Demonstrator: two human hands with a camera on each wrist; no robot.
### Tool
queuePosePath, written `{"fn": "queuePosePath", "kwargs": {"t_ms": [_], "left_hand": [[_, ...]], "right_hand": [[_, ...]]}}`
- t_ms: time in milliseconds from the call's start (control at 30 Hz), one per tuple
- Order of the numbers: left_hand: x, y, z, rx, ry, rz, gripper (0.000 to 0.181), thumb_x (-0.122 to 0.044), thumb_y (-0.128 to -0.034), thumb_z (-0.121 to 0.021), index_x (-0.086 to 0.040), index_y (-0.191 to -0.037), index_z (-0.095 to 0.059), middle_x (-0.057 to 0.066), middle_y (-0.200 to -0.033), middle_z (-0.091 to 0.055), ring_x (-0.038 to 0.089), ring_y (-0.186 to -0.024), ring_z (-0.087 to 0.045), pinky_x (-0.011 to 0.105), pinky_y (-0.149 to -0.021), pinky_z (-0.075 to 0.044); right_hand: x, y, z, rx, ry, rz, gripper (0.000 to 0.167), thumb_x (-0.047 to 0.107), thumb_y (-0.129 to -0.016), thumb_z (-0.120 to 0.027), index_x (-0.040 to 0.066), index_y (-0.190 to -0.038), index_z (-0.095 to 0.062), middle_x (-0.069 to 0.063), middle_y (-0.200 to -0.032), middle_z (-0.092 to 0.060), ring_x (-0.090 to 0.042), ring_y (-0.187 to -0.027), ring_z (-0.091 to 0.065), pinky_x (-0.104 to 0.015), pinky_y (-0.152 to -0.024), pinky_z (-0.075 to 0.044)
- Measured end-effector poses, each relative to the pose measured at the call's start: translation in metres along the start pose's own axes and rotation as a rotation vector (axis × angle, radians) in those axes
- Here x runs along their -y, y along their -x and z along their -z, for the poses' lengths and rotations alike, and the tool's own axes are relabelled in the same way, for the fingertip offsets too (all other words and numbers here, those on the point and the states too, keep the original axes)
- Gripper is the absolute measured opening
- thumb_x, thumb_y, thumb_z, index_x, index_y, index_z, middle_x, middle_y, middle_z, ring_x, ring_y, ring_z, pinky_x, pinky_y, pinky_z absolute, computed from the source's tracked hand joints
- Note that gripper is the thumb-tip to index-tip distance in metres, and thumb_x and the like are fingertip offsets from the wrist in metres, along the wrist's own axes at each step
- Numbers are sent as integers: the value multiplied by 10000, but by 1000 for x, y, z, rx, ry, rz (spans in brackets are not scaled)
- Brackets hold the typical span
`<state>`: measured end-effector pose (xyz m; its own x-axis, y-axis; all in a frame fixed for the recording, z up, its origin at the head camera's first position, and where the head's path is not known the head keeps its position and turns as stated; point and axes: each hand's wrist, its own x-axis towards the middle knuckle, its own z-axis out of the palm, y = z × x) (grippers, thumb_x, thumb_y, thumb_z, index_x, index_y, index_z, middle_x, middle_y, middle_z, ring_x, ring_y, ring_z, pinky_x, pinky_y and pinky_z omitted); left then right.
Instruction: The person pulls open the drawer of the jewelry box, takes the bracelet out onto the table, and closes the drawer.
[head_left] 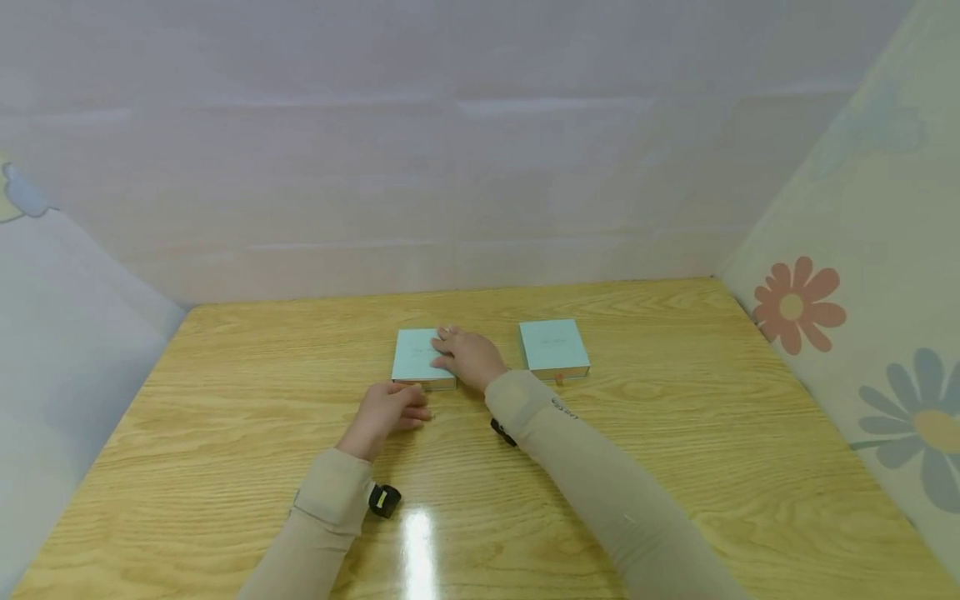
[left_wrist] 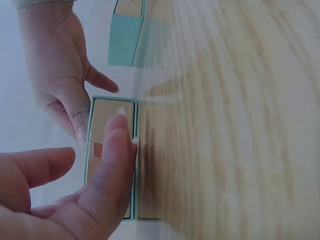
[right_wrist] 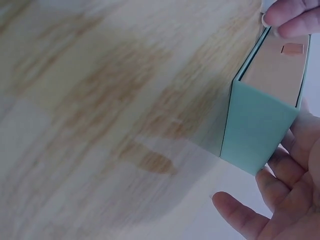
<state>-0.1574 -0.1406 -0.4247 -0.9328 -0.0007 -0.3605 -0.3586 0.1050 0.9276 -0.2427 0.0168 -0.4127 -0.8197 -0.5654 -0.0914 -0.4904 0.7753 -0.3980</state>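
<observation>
Two pale blue-green boxes lie on the wooden table; the left box [head_left: 414, 353] is under my right hand [head_left: 471, 358], whose fingers rest on its top right part. My left hand [head_left: 384, 414] is at the front side of that box, its fingers loosely bent and the thumb apart. In the left wrist view my left fingertips are at the box's tan front face [left_wrist: 105, 117], beside a small orange tab [left_wrist: 97, 149]. The right wrist view shows the box's blue-green side [right_wrist: 260, 125], with my right hand's fingers [right_wrist: 285, 170] along its top.
The second box [head_left: 554, 344] stands to the right of my right hand, with a small orange tab [head_left: 558, 379] at its front. A pale backdrop [head_left: 450, 167] rises behind the table [head_left: 645, 450], and a flower-printed sheet [head_left: 862, 250] hangs at the right.
</observation>
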Motion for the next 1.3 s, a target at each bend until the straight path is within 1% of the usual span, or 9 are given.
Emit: {"fn": "queuePosePath", "kwargs": {"t_ms": [167,300,400,500,700,800,1000,1167,1300], "left_hand": [[4,-6,1,42,90,43,347,-107,-1035,-468,199,-1189,-529,261,-1037,-648,183,-789,-688,294,-729,-584],[7,-10,1,83,173,74,362,-113,-1044,-448,189,-1240,-492,241,-1042,-663,172,-795,-691,288,-726,-583],[8,-13,1,120,240,91,362,-110,-1052,-423,183,-1260,-469,204,-1003,-683,161,-798,-691,282,-726,-582],[9,-16,2,141,288,110,356,-108,-1057,-406,182,-1256,-465,150,-937,-694,151,-791,-692,269,-725,-580],[9,-18,4,154,323,118,352,-90,-1057,-396,178,-1276,-460,123,-896,-694,149,-778,-694,257,-728,-577],[9,-19,4,150,334,129,342,-87,-1055,-397,172,-1268,-470,117,-885,-695,140,-756,-691,245,-708,-576],[10,-22,5,145,371,154,327,-70,-1048,-393,175,-1249,-475,101,-837,-683,117,-709,-676,221,-668,-570],[8,-25,4,133,371,167,328,-62,-1049,-383,176,-1258,-472,113,-841,-677,127,-727,-680,227,-685,-573],[9,-27,2,120,367,167,321,-48,-1046,-380,184,-1248,-473,102,-800,-672,133,-710,-681,236,-676,-576]], "right_hand": [[-1,0,0,0,-28,-5,510,306,-980,-553,95,-1435,-455,-79,-1532,-326,-238,-1426,-268,-388,-1153,-253],[0,0,-1,0,-39,-2,504,298,-979,-561,86,-1427,-465,-82,-1527,-331,-248,-1420,-280,-392,-1147,-266],[1,-1,-2,-2,-19,3,501,303,-984,-554,89,-1429,-467,-85,-1527,-338,-247,-1418,-288,-389,-1146,-270],[2,-1,-2,-2,-11,1,496,304,-988,-550,91,-1429,-473,-80,-1527,-344,-241,-1418,-292,-387,-1146,-270],[4,-4,-2,1,3,-8,496,308,-988,-548,101,-1432,-475,-68,-1528,-346,-233,-1418,-295,-381,-1145,-274],[5,-5,-3,5,11,-17,496,318,-987,-544,114,-1434,-475,-54,-1530,-343,-223,-1421,-291,-375,-1145,-274],[6,-6,-3,12,-10,-23,490,317,-987,-547,119,-1430,-482,-45,-1530,-343,-217,-1421,-289,-374,-1145,-274],[5,-6,-1,5,-15,-12,492,303,-986,-550,104,-1429,-477,-70,-1527,-345,-224,-1419,-291,-373,-1145,-273],[4,-7,-1,3,-3,-14,494,308,-984,-551,108,-1430,-476,-66,-1528,-342,-221,-1418,-292,-370,-1145,-274]]}}
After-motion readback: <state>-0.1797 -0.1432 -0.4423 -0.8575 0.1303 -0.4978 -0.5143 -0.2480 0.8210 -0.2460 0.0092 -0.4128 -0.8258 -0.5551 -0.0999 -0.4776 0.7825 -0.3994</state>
